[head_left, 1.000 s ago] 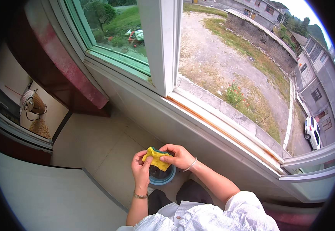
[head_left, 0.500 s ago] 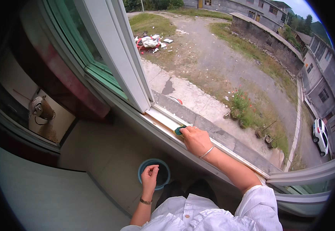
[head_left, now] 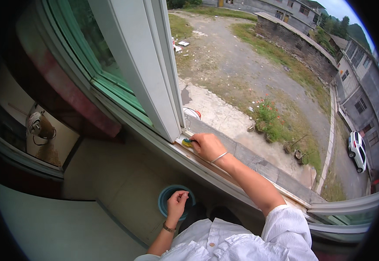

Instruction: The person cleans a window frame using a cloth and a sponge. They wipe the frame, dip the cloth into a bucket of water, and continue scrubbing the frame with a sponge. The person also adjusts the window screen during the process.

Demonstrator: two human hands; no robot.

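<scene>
My right hand [head_left: 207, 146] reaches up to the window sill track [head_left: 241, 174] and presses a yellow-green sponge [head_left: 186, 142] against it, right beside the white window frame post [head_left: 154, 78]. Only the sponge's left end shows past my fingers. My left hand [head_left: 177, 203] hangs low above a round blue basin [head_left: 165, 199] on the floor, fingers loosely curled with nothing in them. A bangle is on my right wrist and a bracelet on my left.
The window is open onto a yard with grass, gravel, a stone wall and a parked white car [head_left: 357, 150]. A green-framed sliding pane [head_left: 98, 65] stands to the left. Tiled wall and floor lie below the sill.
Both hands held the sponge over the basin a second ago. My right hand then carried it up to the sill track and slid it left to the frame post; my left hand stayed by the basin.
</scene>
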